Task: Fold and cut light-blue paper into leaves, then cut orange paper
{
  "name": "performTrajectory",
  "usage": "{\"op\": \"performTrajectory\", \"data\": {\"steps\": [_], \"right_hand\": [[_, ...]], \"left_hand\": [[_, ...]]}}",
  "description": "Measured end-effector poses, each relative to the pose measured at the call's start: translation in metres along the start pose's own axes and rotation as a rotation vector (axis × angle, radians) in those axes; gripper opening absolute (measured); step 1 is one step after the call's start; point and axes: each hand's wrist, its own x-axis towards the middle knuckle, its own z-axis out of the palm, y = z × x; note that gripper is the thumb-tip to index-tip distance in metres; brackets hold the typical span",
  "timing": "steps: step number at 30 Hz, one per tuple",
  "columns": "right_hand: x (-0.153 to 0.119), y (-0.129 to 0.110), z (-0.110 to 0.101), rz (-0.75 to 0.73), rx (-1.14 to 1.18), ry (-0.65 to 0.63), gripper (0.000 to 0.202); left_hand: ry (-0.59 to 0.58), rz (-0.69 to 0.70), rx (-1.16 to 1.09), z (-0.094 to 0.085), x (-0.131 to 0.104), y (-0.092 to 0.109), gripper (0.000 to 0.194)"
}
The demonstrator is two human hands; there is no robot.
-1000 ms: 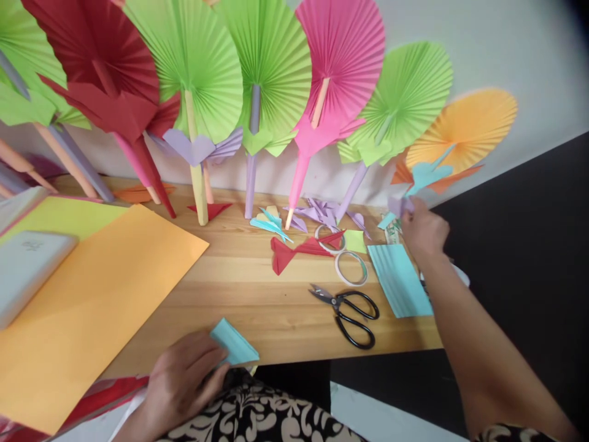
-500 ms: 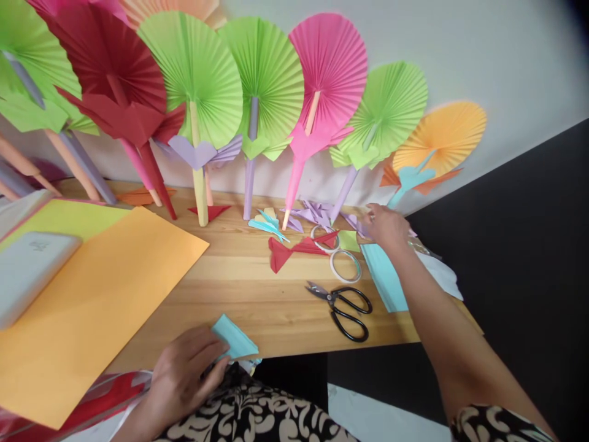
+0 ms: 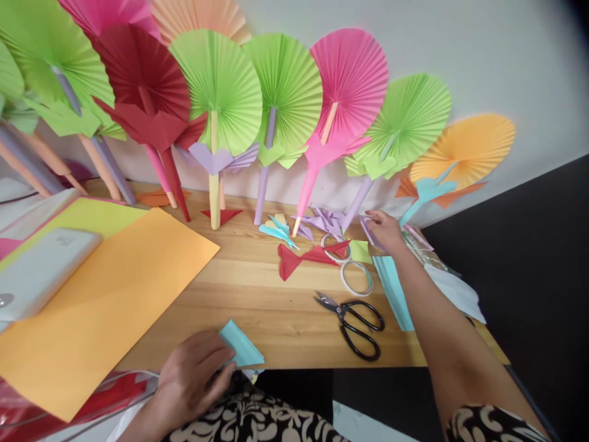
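At the table's front edge, my left hand point(image 3: 197, 371) is closed on a light blue folded paper point(image 3: 242, 345), whose pleated end sticks out past the fingers. My right hand point(image 3: 385, 230) reaches to the back right of the table, its fingers pinching at a purple folded paper point(image 3: 370, 236). A longer light blue pleated strip point(image 3: 394, 293) lies beneath the right forearm. Black-handled scissors point(image 3: 352, 322) lie between the two hands. Two tape rolls point(image 3: 357, 279) rest behind them, one partly over a red folded paper point(image 3: 299, 258).
Pleated paper fans point(image 3: 288, 92) in several colours lean on the wall point(image 3: 460, 49). Orange sheets point(image 3: 138, 288) cover the left of the wooden table point(image 3: 267, 294), with a white device point(image 3: 50, 270) on top. Purple scraps point(image 3: 326, 220) and a white bundle point(image 3: 453, 291) lie at the back and right.
The view has shifted a little, so things appear further right and lower. My right hand has moved slightly left, at the purple paper. My left hand keeps the blue paper.
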Motion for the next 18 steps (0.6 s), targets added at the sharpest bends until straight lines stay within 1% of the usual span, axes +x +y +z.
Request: {"op": "performTrajectory", "data": {"steps": [3, 7, 9, 12, 15, 18], "right_hand": [[0.004, -0.013, 0.003, 0.002, 0.167, 0.002, 0.041], [0.008, -0.038, 0.01, -0.011, 0.335, -0.074, 0.036], [0.011, -0.043, 0.012, 0.021, 0.366, -0.094, 0.036], [0.016, -0.04, 0.012, 0.122, 0.322, -0.122, 0.029], [0.021, -0.031, 0.014, 0.219, 0.222, -0.201, 0.021], [0.023, -0.028, 0.02, 0.244, 0.148, -0.279, 0.025]], "left_hand": [[0.007, -0.012, 0.001, 0.0, 0.0, 0.0, 0.01], [0.007, -0.029, 0.015, 0.001, -0.004, 0.0, 0.01], [0.009, -0.029, 0.027, 0.001, -0.005, 0.0, 0.011], [0.008, -0.021, 0.035, 0.0, -0.004, 0.0, 0.012], [0.004, -0.011, 0.035, 0.0, -0.001, 0.001, 0.012], [0.004, -0.008, 0.026, 0.0, 0.0, 0.001, 0.011]]}}
